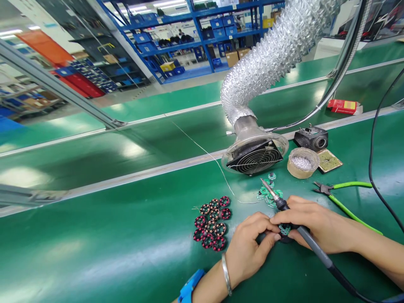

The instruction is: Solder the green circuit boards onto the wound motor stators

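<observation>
My right hand (pixel 315 221) is closed round a soldering iron (pixel 315 247), its bare tip pointing up and away over a pile of small green circuit boards (pixel 264 192). Low on the bench, my left hand (pixel 252 235) pinches the edge of a small round green circuit board (pixel 284 229) that sits on a dark part. Fingers of both hands meet around this board and hide much of it. Left of my hands lies a group of ring-shaped coils (pixel 211 225) with red or orange-and-black rims. A thin solder wire (pixel 225 179) curves across to the pile.
A fume extractor (pixel 257 158) on a silver duct (pixel 252 80) hangs just beyond the boards. Behind my right hand stand a tub of metal shavings (pixel 303 163), a sponge (pixel 330 160) and a black holder (pixel 312 138). Green-handled cutters (pixel 344 193) lie at the right, near a black cable (pixel 372 151).
</observation>
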Demonstrator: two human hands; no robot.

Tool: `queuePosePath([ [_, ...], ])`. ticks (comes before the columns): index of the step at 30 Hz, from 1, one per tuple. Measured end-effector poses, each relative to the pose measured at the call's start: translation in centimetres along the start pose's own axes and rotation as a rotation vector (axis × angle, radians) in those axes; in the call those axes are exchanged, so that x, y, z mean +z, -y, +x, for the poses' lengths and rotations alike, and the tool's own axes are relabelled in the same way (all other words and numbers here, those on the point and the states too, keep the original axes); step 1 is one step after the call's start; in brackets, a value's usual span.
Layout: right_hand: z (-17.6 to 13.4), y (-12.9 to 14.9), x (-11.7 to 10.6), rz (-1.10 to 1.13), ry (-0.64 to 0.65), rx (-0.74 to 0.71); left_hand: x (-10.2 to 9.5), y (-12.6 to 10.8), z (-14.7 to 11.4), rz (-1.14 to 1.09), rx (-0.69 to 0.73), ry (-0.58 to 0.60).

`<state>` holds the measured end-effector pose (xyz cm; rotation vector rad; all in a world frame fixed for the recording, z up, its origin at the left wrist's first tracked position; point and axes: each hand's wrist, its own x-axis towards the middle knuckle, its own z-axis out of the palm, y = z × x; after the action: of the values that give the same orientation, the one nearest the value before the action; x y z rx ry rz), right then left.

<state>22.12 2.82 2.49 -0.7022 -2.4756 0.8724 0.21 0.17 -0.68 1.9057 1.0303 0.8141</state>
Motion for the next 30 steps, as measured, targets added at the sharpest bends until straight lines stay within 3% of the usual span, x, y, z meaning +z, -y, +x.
queuePosePath([
  [7,-0.1,-0.7,0.5,0.064,-0.11,-0.056,-0.6,0.0,0.3,-0.025,-0.013,0.064],
  [13,-0.3,-0.5,0.5,0.031,-0.136,-0.076,-0.5,-0.4,0.6,-0.029,-0.097,0.049],
  [19,-0.5,0.1,1.4,-0.062,-0.232,-0.201,0.2,-0.6,1.1,-0.044,-0.146,0.028],
  [25,-1.0,0.0,1.6,-0.198,-0.221,-0.232,0.0,-0.5,1.0,-0.021,-0.094,0.023],
  [30,-1.3,-0.1,1.4,-0.204,-0.178,-0.227,-0.2,-0.4,0.8,0.062,0.053,0.022],
])
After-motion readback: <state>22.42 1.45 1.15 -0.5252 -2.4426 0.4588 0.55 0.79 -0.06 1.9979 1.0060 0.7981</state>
